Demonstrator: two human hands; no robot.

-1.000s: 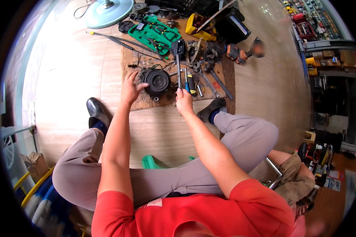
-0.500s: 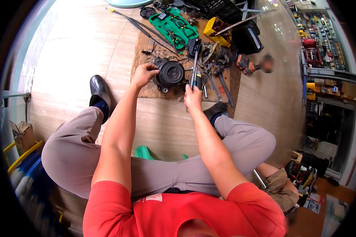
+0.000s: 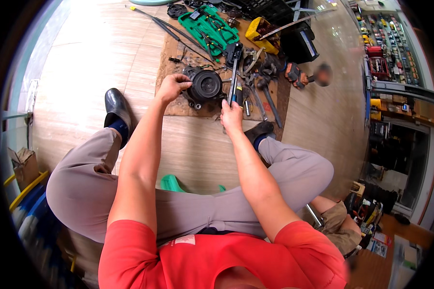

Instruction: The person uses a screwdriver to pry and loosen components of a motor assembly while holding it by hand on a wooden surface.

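A round black compressor with a pulley face (image 3: pixel 209 85) lies on a sheet of cardboard (image 3: pixel 178 111) in front of me. My left hand (image 3: pixel 174 87) is at its left rim, with thumb and fingers closed against the edge; the exact hold is hard to see. Just right of the compressor, my right hand (image 3: pixel 232 115) is wrapped round the dark, blue-marked handle of a long metal-shafted tool (image 3: pixel 234 79). The shaft points away from me toward a black part (image 3: pixel 234 52). What type of tool it is, I cannot tell.
Beyond the compressor lie an open green tool case (image 3: pixel 210 30), black hoses (image 3: pixel 166 29) and a yellow container (image 3: pixel 262 34). A hammer (image 3: pixel 270 98) and other hand tools are at the right, beside an orange-black power tool (image 3: pixel 296 75). Another person's bent leg (image 3: pixel 336 219) shows at lower right.
The whole view has shifted slightly, with the scene now a little higher and further left. Both hands keep their places at the compressor and the tool.
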